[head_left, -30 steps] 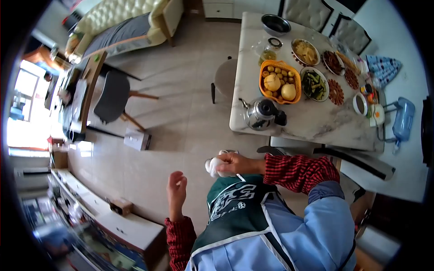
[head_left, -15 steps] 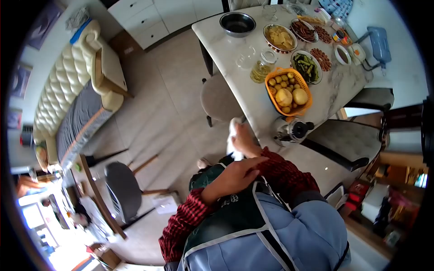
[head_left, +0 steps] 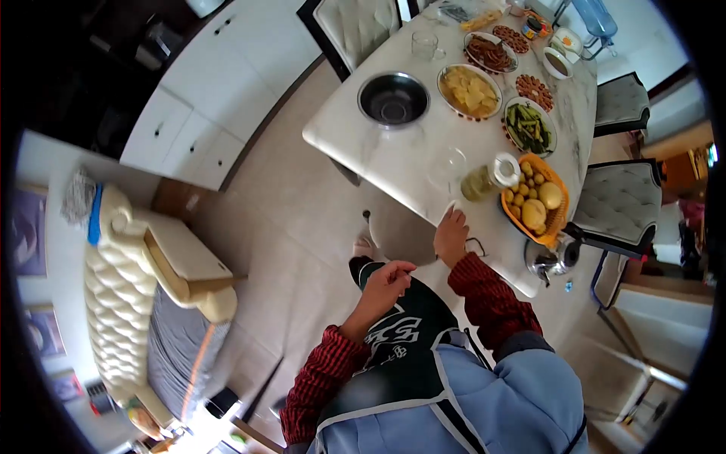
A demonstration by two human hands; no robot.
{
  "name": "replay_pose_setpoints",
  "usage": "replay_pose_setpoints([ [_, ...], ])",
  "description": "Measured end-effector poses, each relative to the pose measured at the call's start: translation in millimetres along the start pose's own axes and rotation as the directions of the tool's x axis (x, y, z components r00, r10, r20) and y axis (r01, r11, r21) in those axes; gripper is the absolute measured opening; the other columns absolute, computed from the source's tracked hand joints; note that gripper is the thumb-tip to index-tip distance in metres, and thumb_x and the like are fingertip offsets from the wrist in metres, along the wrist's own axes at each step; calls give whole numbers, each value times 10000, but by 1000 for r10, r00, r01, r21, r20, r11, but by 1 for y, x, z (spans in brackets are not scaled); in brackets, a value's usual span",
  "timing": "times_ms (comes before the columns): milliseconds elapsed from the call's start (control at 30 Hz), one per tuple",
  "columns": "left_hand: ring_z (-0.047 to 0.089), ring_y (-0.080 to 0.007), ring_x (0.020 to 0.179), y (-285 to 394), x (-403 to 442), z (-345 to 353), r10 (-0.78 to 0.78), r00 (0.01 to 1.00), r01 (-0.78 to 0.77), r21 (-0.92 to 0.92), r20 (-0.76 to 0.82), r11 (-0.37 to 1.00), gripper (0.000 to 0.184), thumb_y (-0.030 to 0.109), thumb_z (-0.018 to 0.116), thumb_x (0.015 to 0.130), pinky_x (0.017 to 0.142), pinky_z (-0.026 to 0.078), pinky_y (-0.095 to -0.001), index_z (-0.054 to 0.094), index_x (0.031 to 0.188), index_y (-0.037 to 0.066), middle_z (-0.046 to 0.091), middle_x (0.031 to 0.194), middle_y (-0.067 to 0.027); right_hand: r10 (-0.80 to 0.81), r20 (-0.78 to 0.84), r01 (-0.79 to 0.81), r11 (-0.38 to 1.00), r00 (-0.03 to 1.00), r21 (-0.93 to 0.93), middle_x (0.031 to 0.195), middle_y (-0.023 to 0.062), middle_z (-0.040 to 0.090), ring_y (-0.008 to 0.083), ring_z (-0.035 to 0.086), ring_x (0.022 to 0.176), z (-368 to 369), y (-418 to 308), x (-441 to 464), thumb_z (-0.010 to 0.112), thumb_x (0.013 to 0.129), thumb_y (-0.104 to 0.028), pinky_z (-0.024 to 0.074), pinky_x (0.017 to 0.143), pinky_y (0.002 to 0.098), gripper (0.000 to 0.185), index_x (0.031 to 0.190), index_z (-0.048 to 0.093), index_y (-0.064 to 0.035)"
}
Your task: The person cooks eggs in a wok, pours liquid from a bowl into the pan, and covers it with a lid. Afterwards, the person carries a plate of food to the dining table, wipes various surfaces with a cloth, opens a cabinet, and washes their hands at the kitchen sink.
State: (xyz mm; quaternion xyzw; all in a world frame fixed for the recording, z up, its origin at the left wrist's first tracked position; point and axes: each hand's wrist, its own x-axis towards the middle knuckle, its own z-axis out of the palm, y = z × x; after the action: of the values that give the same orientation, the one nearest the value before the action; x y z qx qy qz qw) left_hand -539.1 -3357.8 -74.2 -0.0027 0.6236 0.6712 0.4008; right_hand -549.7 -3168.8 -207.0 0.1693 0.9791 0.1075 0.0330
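My right hand [head_left: 451,238] is closed at the near edge of the marble-patterned table [head_left: 344,125], on a white cloth [head_left: 451,206] that mostly hides behind the fingers. Lower left of it, over the dark green apron [head_left: 401,333], my left hand [head_left: 384,291] has its fingers curled in, with nothing seen in them. Just beyond my right hand stands a glass jug [head_left: 480,184] of yellowish liquid, beside an orange basket [head_left: 558,198] of potatoes and larger round produce. A steel kettle [head_left: 556,257] is at the table's near right corner.
A dark metal bowl [head_left: 393,100], plates of yellow slices [head_left: 469,91], green pieces [head_left: 529,127] and brown food [head_left: 490,53] stand on the table. A round stool [head_left: 401,231] is partly under its edge. Chairs [head_left: 622,204] line the right side; a cream sofa [head_left: 121,303] is at left.
The view has swung toward the cabinets and sofa. My right hand has gone from below the table to its edge with the cloth. My left hand has drawn apart from it, its fingers now curled.
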Motion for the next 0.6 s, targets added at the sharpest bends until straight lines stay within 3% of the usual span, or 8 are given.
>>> replay_pose_setpoints([
  [167,460,-79,544,57,87,-79,-72,994,77,58,-86,995,206,84,481,754,496,372,-187,508,945,11,498,655,-24,-29,147,3,986,989,167,950,186,424,292,445,846,-30,-71,44,471,691,-148,434,606,351,453,1086,386,57],
  [233,462,-87,540,68,131,-100,-87,990,86,-8,-115,996,217,110,491,758,490,378,-194,487,952,11,491,664,-29,-104,199,-52,757,974,652,954,212,414,341,439,851,-54,-91,55,478,672,-81,430,657,404,426,1069,376,35],
  [267,464,-94,536,72,151,-111,-100,982,89,-79,-159,993,235,135,501,763,484,383,-200,465,960,11,483,673,-34,-94,210,-67,756,973,652,954,212,414,341,439,851,-66,-98,60,478,672,-81,430,657,404,426,1069,376,35],
  [333,471,-105,537,83,191,-120,-183,966,160,-135,-184,978,259,165,517,761,481,396,-213,445,958,13,474,687,-38,94,154,-180,589,984,788,968,228,400,387,419,888,-89,-101,75,506,646,-37,408,713,436,475,1088,340,19],
  [400,478,-117,537,88,231,-121,-273,945,240,-181,-183,954,289,195,533,758,477,408,-225,425,957,15,464,701,-42,197,214,-288,539,957,791,993,229,395,395,405,925,-87,-99,89,545,624,-36,398,739,425,523,1097,327,13],
  [467,492,-120,518,93,264,-123,-338,911,270,-279,-238,922,289,230,555,755,411,393,-213,401,887,24,454,674,-31,427,93,-350,578,900,737,1033,240,381,405,390,951,-56,-107,97,568,623,-70,393,753,433,538,1100,330,3],
  [533,513,-143,511,96,289,-128,-345,918,300,-226,-194,927,236,178,539,748,420,436,-229,429,848,-6,475,661,-55,520,169,-480,552,838,682,1066,263,361,409,374,966,-52,-122,103,548,621,-52,375,794,422,550,1123,331,6],
  [600,531,-168,500,80,310,-148,-224,962,233,38,-153,972,177,120,515,727,439,475,-254,469,788,-40,504,658,-87,431,230,-475,639,873,605,1090,286,336,424,367,972,-47,-134,113,548,620,-56,366,807,429,592,1157,305,4],
])
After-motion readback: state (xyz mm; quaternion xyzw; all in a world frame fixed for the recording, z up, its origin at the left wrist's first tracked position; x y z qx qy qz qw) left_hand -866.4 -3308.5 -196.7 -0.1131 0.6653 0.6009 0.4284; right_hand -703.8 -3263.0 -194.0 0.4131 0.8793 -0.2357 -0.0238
